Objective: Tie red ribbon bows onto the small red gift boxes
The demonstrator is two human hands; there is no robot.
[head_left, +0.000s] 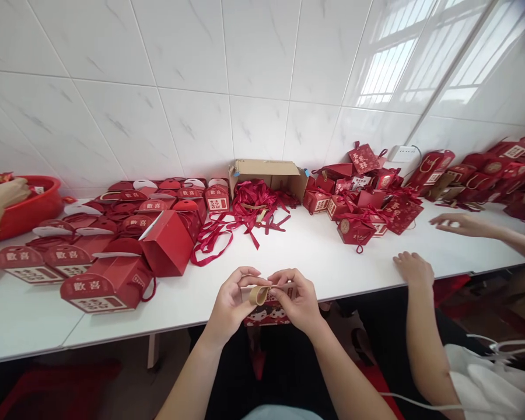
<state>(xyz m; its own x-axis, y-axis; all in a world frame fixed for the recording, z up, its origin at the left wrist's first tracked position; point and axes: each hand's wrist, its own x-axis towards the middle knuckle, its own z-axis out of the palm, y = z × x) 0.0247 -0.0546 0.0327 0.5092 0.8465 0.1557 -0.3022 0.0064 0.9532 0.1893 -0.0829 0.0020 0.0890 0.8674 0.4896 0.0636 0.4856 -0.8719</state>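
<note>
A small red gift box with cartoon figures on its front is between my hands at the table's front edge, over my lap. From its top a gold ribbon curls forward in a loop. My left hand is closed at the left side of the box, thumb and fingers around the ribbon loop. With fingers bent, my right hand pinches the top edge of the box where the ribbon ends meet. My fingers partly cover the box top.
Rows of red gift boxes stand at left, near a red basin with another person's hand. A cardboard box spills dark red ribbons. More boxes are piled at right, close to co-workers' hands. A power strip stands behind.
</note>
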